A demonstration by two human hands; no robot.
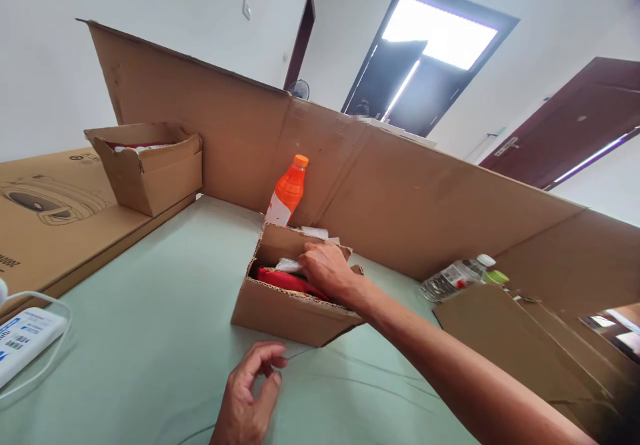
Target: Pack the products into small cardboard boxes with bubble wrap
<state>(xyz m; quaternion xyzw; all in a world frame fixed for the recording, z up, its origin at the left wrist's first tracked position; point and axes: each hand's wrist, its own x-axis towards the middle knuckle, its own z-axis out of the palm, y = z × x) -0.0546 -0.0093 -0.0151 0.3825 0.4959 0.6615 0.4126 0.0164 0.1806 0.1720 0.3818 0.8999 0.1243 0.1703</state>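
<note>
An open cardboard box (283, 315) stands on the pale green table, with a red item (287, 280) and a clear plastic piece (289, 265) inside. My right hand (325, 268) reaches into it from the right, fingers curled down beside the plastic. Its fingertips are hidden, so what they grip cannot be made out. In front of the box, my left hand (253, 388) hovers low with fingers loosely bent and a gap to the thumb. A thin dark line runs along the table behind its fingertips. Nothing shows in that hand.
An orange bottle (287, 192) stands behind the box, before a cardboard wall (400, 185). A second box (167, 175) sits at left on a flat carton (60, 198). A clear bottle (453, 278) lies tilted by cardboard at right. A white device with cable (33, 338) is at far left.
</note>
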